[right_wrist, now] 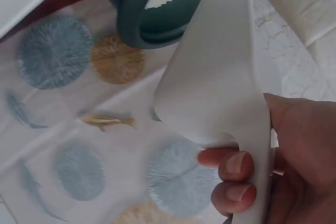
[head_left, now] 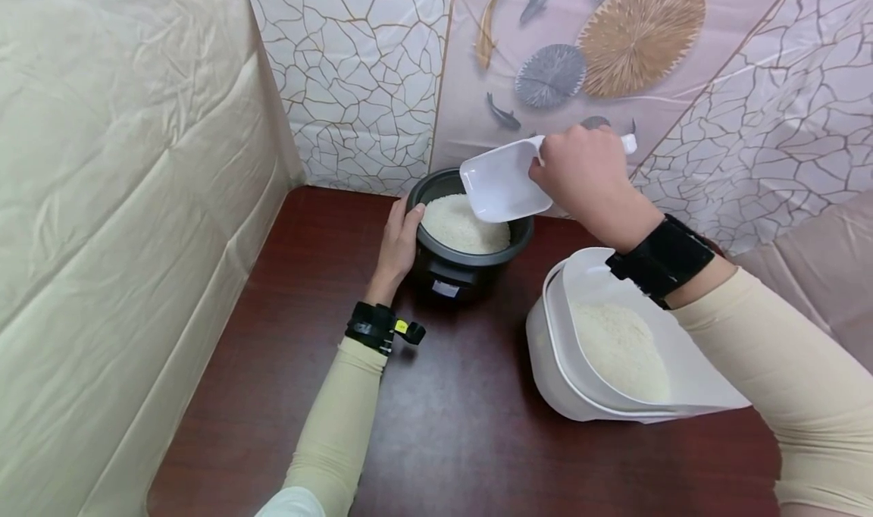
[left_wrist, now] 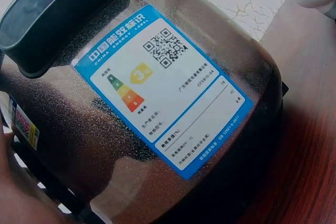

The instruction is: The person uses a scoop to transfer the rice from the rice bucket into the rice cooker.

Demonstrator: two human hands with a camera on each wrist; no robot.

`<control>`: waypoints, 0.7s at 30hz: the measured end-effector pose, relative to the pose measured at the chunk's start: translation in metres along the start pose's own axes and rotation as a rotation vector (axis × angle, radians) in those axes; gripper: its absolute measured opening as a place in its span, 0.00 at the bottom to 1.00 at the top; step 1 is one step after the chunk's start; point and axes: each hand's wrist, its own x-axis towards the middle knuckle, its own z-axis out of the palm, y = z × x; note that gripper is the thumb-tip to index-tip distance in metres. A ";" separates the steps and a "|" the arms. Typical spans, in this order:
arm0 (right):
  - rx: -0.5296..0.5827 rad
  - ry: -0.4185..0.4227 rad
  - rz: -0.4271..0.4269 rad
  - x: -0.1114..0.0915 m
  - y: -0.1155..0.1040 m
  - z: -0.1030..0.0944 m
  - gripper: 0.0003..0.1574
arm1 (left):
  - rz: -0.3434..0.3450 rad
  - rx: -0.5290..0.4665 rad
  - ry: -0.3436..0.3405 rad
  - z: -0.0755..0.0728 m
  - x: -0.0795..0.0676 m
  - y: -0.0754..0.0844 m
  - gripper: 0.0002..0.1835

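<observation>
My right hand (head_left: 586, 176) grips the handle of a white scoop (head_left: 501, 183), tipped over a dark rice cooker (head_left: 436, 263). The scoop's visible inside holds no rice. In the right wrist view, fingers (right_wrist: 233, 163) curl round the handle below the scoop's pale underside (right_wrist: 210, 77). White rice (head_left: 460, 225) lies in the cooker's pot, partly hidden behind the scoop. My left hand (head_left: 398, 244) holds the cooker's left side, its thumb on the rim. The left wrist view shows the cooker's speckled body with a blue energy label (left_wrist: 168, 93).
A white bin (head_left: 546, 350) with rice (head_left: 617, 350) stands right of the cooker, partly under my right forearm. Both stand on a reddish-brown table (head_left: 443, 426). Cream fabric (head_left: 136, 236) hangs at the left, and a patterned wall covering (head_left: 361, 85) is behind.
</observation>
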 end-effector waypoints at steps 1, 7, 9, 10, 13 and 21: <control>0.017 -0.025 0.018 0.000 0.003 0.001 0.23 | 0.001 -0.005 0.001 0.000 0.001 -0.003 0.28; 0.089 -0.129 0.128 -0.001 0.020 0.006 0.27 | 0.014 -0.007 0.013 0.002 0.010 -0.033 0.29; 0.109 -0.134 0.155 -0.002 0.026 0.006 0.27 | 0.016 0.005 0.018 0.002 0.011 -0.039 0.29; 0.119 -0.136 0.164 -0.003 0.029 0.006 0.28 | 0.017 0.010 0.020 0.003 0.011 -0.040 0.29; 0.140 -0.153 0.175 -0.005 0.037 0.003 0.29 | 0.019 0.009 0.021 0.002 0.011 -0.042 0.29; 0.228 -0.269 0.131 -0.016 0.062 -0.001 0.32 | 0.030 0.010 0.013 0.002 0.011 -0.041 0.29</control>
